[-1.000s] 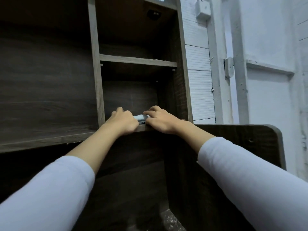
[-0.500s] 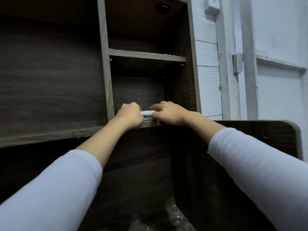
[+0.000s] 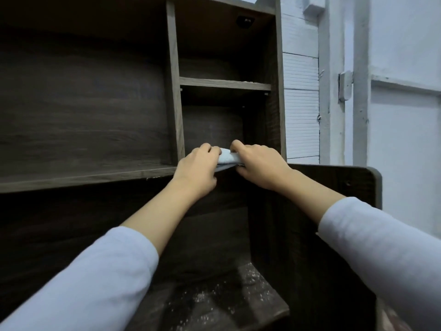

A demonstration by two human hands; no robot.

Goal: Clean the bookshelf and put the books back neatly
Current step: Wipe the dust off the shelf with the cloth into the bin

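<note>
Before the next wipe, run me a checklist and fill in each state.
1. Grip on the cloth: ok; left hand and right hand both pinch it.
2. Cloth in place: ok; it is at the front edge of the narrow compartment.
3. Compartment free of books: ok; none show inside.
4. Upper shelf board dusted: cannot tell.
5. Lower ledge clean: not ok; pale specks cover it.
6. Books at hand for putting back: cannot tell; none in view.
</note>
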